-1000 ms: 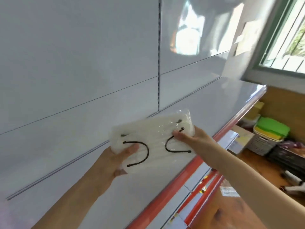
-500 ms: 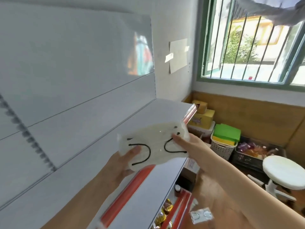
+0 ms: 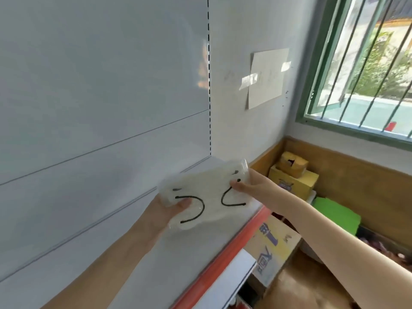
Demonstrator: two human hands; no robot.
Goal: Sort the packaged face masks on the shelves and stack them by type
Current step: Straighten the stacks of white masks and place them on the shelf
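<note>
Since half a second ago our view has swung left and closer to the shelf: the white stool and the packet on the floor have gone out of sight, the wall paper now sits higher and larger, and the mask pack has stayed between our two hands, over the far right end of the shelf.

We hold the pack of white face masks [image 3: 204,198] in clear wrap, black ear loops showing through the plastic, tilted with its right end higher. Our left hand [image 3: 165,209] grips the near left end, thumb curled over the top and pressing beside one ear loop, the other fingers hidden underneath. Our right hand [image 3: 247,185] pinches the far right end, thumb on top near the second loop, fingers under the wrap. Whether the pack touches the shelf surface or hangs just above it we cannot tell.

Below it the white shelf [image 3: 156,259] runs from near left to far right, edged with a red price strip [image 3: 234,255], and a lower white shelf [image 3: 225,279] juts out beneath. Behind stands the white back panel [image 3: 100,85] with a slotted upright [image 3: 209,85]. On the wall to the right hangs a sheet of paper [image 3: 266,76], beside a green-framed barred window [image 3: 365,70]. Down on the right are yellow cardboard boxes [image 3: 294,177], a green-topped stack [image 3: 336,214] and a printed carton [image 3: 270,244] just beside the shelf end.
</note>
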